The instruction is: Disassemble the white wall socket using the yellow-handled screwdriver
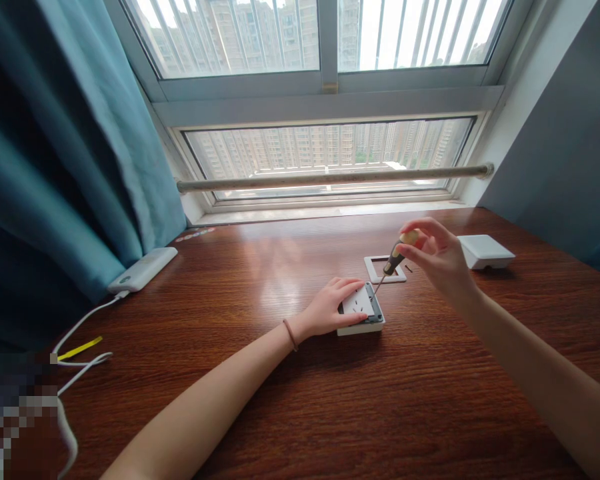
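Steadying a white socket box [356,329] on a wood-grain worktop [280,407], a person works at it with a screwdriver [391,264] beside a window [330,150]. The box holds a white socket panel [355,304], slots facing up, with a dark grey mounting strip [375,308] exposed along its right side. The left hand [327,310], a brown band [291,335] at its wrist, reaches in from the left of the box; its grip clasps the unit, thumb along the near edge and fingers along the far one. Above and to the right of the box, the right hand [437,257] has its grip pinched on the end of the screwdriver's handle. The tool slants down to the grey strip; whether its tip is seated in a screw is too small to tell.

Just beyond the box lies a white frame [369,269], its open middle showing worktop, with a small dark piece [409,269] near it. Farther off to the right of the box stands a white square case [486,250], closed on top, its inside hidden. Well to the left of the box, a white power strip [147,268] trails a cable [87,320] past a yellow strip [83,347], beneath a blue curtain [85,133].
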The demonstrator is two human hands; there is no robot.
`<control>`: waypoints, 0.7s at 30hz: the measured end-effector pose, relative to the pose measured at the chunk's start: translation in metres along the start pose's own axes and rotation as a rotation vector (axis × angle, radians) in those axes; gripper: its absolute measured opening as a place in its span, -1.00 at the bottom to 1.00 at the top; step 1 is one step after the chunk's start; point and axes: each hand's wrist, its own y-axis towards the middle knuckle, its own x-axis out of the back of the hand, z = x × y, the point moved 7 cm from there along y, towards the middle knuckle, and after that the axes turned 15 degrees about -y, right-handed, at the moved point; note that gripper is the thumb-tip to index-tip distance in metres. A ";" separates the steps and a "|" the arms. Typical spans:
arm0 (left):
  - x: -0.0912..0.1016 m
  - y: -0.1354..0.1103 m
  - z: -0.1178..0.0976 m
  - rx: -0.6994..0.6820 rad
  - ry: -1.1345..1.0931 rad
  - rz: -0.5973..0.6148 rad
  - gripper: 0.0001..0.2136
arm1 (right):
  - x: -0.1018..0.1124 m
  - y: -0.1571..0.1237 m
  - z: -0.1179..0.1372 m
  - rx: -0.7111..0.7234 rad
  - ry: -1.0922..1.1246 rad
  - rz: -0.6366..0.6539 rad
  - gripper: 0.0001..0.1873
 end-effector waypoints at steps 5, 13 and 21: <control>-0.001 0.000 0.000 -0.005 0.012 0.006 -0.43 | -0.001 0.000 -0.002 -0.025 0.055 0.046 -0.74; 0.000 0.000 0.000 -0.009 0.022 0.005 -0.43 | -0.009 -0.001 0.000 -0.005 0.108 0.115 -0.78; 0.000 0.000 0.000 -0.009 0.022 0.004 -0.42 | -0.006 0.000 -0.001 -0.010 0.085 0.119 -0.72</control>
